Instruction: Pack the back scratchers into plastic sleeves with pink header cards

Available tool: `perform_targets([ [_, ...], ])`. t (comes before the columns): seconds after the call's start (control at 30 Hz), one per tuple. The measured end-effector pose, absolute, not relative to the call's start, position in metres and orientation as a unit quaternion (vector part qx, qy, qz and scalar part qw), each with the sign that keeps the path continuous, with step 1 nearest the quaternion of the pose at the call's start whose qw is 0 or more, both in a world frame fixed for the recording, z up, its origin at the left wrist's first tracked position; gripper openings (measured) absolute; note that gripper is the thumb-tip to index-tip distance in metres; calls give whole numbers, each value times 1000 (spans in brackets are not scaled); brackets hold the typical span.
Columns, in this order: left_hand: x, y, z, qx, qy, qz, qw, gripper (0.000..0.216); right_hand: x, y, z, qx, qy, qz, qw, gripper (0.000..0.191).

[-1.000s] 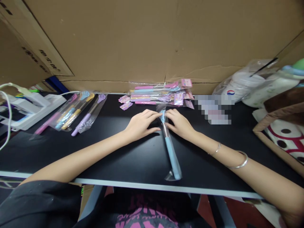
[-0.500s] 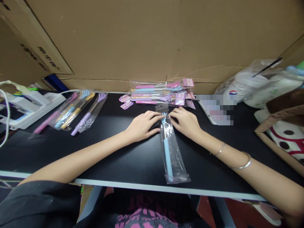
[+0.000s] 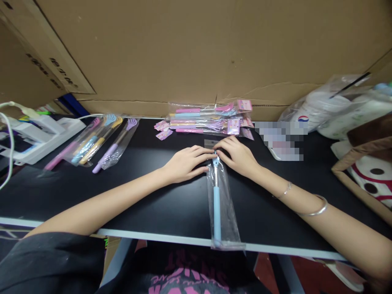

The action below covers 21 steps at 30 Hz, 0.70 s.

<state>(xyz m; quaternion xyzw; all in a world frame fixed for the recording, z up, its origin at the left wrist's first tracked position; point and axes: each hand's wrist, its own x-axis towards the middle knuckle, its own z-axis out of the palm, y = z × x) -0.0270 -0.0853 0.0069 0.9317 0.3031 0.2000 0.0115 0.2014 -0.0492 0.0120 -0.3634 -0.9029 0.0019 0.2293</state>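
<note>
A light-blue back scratcher (image 3: 217, 208) with a metal neck lies inside a clear plastic bag (image 3: 229, 220), its handle towards me. The lower end of the bag reaches over the front edge of the table. My left hand (image 3: 186, 164) pinches the bag near its top from the left, thumb apart below the fingers. From the right, my right hand (image 3: 235, 154) closes its fingers on the bag by the claw head. Fingertips partly cover that head.
Several bagged back scratchers (image 3: 199, 118) with pink cards lie at the back; more (image 3: 105, 157) lie at left beside a white power strip (image 3: 45, 141). A bagged cup (image 3: 321, 108), blurred-out flat item (image 3: 280, 143) and brown-handled bag (image 3: 367, 163) occupy the right. Cardboard (image 3: 153, 53) rises behind.
The bag with the blue back scratcher has slid towards me, its bottom now over the table edge. My fingers have come closer together over the claw head.
</note>
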Motion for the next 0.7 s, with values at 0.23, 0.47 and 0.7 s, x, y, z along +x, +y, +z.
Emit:
perform_targets([
  [0.23, -51, -73, 21, 882, 416, 210, -63, 32, 200, -51, 14, -368, -907, -27, 200, 24],
  [0.47, -114, -44, 31, 781, 607, 98, -112, 36, 199, -53, 17, -363, -912, -72, 175, 25],
  [0.7, -134, -35, 34, 750, 653, 56, -82, 49, 198, -53, 17, -358, -915, -95, 162, 25],
])
